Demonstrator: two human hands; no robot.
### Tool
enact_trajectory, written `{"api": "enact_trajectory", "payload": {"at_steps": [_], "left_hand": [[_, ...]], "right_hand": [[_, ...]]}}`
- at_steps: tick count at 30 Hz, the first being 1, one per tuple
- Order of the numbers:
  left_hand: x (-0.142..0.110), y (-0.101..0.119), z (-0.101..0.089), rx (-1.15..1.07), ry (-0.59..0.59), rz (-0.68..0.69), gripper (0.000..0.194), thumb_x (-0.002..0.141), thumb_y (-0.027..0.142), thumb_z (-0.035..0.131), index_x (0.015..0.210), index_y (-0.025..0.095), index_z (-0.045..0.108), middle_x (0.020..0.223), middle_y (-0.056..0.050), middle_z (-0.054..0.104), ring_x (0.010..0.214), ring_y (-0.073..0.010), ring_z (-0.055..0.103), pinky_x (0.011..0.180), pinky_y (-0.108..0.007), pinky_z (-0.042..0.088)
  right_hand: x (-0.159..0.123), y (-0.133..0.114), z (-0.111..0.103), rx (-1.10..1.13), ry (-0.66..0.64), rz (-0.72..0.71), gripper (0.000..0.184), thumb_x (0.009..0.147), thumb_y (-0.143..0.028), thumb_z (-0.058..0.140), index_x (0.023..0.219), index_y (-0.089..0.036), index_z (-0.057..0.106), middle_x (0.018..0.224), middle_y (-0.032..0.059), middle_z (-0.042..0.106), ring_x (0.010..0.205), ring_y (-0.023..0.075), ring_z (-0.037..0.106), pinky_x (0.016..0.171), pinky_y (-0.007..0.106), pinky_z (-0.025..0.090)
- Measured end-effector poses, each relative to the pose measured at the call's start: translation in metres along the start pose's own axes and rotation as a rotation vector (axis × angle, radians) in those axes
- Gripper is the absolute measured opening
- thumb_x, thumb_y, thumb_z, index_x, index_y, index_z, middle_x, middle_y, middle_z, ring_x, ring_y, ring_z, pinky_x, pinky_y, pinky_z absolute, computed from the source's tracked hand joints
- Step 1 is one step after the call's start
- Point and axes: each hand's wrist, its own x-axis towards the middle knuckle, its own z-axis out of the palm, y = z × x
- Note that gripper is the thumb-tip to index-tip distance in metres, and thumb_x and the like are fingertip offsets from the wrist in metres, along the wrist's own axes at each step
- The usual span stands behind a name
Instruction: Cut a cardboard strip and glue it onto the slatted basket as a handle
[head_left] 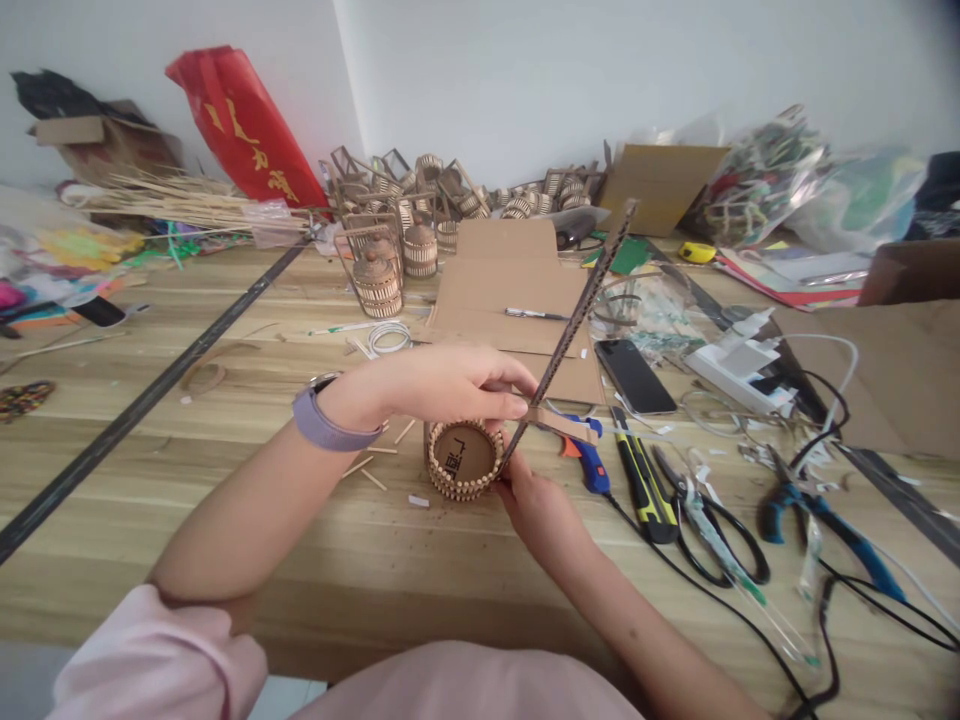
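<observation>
A small round container (pixel 465 490) ringed with short wooden sticks stands on the table. Its cardboard base shows dark printed characters. My right hand (pixel 544 510) is closed at the container's right side, its fingertips partly hidden. Rising from that side is a long corrugated cardboard strip (pixel 581 315), tilted up and right. My left hand (pixel 457 385), with a watch on its wrist, reaches over the container. Its thumb and fingers pinch where a short flat cardboard strip (pixel 562 425) crosses the long one.
To the right lie a blue glue gun (pixel 592 465), a utility knife (pixel 643 480), scissors (pixel 712 530), pliers (pixel 825 510) and a phone (pixel 636 376). Behind are flattened cardboard (pixel 491 285) and finished lidded buckets (pixel 377 283). Loose sticks (pixel 367 470) lie left of the container.
</observation>
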Motion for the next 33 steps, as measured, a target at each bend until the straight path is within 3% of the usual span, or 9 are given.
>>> {"api": "enact_trajectory", "payload": {"at_steps": [4, 10, 15, 20, 23, 25, 28, 31, 33], "left_hand": [[-0.004, -0.003, 0.0, 0.003, 0.029, 0.005, 0.038, 0.095, 0.037, 0.048, 0.127, 0.018, 0.057, 0.09, -0.001, 0.072, 0.076, -0.0122, 0.064, 0.067, -0.021, 0.044], [-0.013, -0.002, 0.002, 0.026, 0.132, 0.009, 0.053, 0.09, 0.049, 0.054, 0.134, 0.02, 0.053, 0.131, -0.006, 0.063, 0.11, -0.0182, 0.061, 0.086, -0.024, 0.045], [-0.025, -0.002, 0.004, 0.046, 0.278, -0.01, 0.044, 0.086, 0.045, 0.061, 0.123, 0.022, 0.062, 0.105, 0.0, 0.071, 0.09, -0.0161, 0.063, 0.075, -0.023, 0.045], [-0.039, -0.006, 0.013, 0.145, 0.554, 0.022, 0.036, 0.091, 0.045, 0.055, 0.118, 0.022, 0.063, 0.105, -0.002, 0.068, 0.096, -0.018, 0.062, 0.084, -0.029, 0.048], [-0.055, 0.002, 0.034, 0.365, 0.889, 0.135, 0.034, 0.093, 0.037, 0.057, 0.123, 0.022, 0.058, 0.118, -0.006, 0.064, 0.111, -0.0214, 0.058, 0.095, -0.036, 0.046], [-0.066, 0.009, 0.057, 0.512, 1.104, 0.182, 0.018, 0.094, 0.026, 0.055, 0.112, 0.022, 0.059, 0.102, -0.004, 0.066, 0.098, -0.0186, 0.062, 0.088, -0.033, 0.048], [-0.071, 0.011, 0.098, 0.66, 0.909, 0.27, 0.012, 0.097, 0.026, 0.05, 0.106, 0.02, 0.056, 0.085, -0.001, 0.067, 0.072, -0.0146, 0.064, 0.065, -0.026, 0.049], [-0.06, 0.0, 0.131, 0.781, 0.668, -0.09, 0.036, 0.097, 0.036, 0.051, 0.124, 0.012, 0.051, 0.11, -0.015, 0.067, 0.079, -0.0212, 0.068, 0.056, -0.028, 0.049], [-0.05, -0.012, 0.142, 0.761, 0.449, -0.299, 0.022, 0.097, 0.027, 0.05, 0.114, 0.014, 0.056, 0.097, -0.01, 0.067, 0.066, -0.0192, 0.066, 0.051, -0.027, 0.046]], "right_hand": [[0.0, 0.0, 0.001, -0.004, 0.019, -0.011, 0.068, 0.088, -0.015, 0.05, 0.152, -0.017, 0.028, 0.092, 0.0084, 0.078, 0.073, 0.024, 0.075, 0.057, 0.026, 0.054], [0.0, -0.001, 0.0, -0.052, -0.001, -0.006, 0.063, 0.086, -0.008, 0.048, 0.148, -0.015, 0.035, 0.09, 0.01, 0.078, 0.073, 0.0241, 0.075, 0.058, 0.026, 0.054], [0.0, -0.003, -0.003, -0.059, -0.026, 0.006, 0.063, 0.089, -0.012, 0.049, 0.15, -0.013, 0.031, 0.088, 0.01, 0.078, 0.071, 0.0245, 0.075, 0.058, 0.027, 0.055], [0.0, -0.003, -0.005, -0.04, -0.023, 0.006, 0.068, 0.09, -0.016, 0.05, 0.153, -0.015, 0.025, 0.084, 0.0084, 0.078, 0.072, 0.0255, 0.075, 0.059, 0.027, 0.055], [0.0, -0.001, -0.003, -0.007, -0.008, -0.014, 0.069, 0.09, -0.016, 0.049, 0.154, -0.016, 0.023, 0.085, 0.0079, 0.078, 0.074, 0.0254, 0.075, 0.06, 0.028, 0.056], [0.0, 0.0, -0.002, -0.008, -0.007, 0.006, 0.068, 0.09, -0.017, 0.048, 0.154, -0.015, 0.022, 0.084, 0.0082, 0.078, 0.074, 0.0255, 0.075, 0.059, 0.028, 0.055], [0.0, 0.0, -0.002, -0.029, -0.022, 0.035, 0.067, 0.091, -0.019, 0.048, 0.153, -0.013, 0.024, 0.083, 0.009, 0.078, 0.07, 0.0251, 0.075, 0.056, 0.028, 0.054], [0.0, 0.001, -0.002, -0.029, -0.017, 0.012, 0.064, 0.092, -0.02, 0.047, 0.152, -0.015, 0.027, 0.081, 0.0076, 0.077, 0.068, 0.0239, 0.074, 0.055, 0.026, 0.053], [0.0, 0.002, -0.001, -0.029, 0.001, 0.0, 0.063, 0.091, -0.02, 0.048, 0.151, -0.015, 0.029, 0.081, 0.0067, 0.077, 0.068, 0.0235, 0.074, 0.055, 0.026, 0.052]]}}
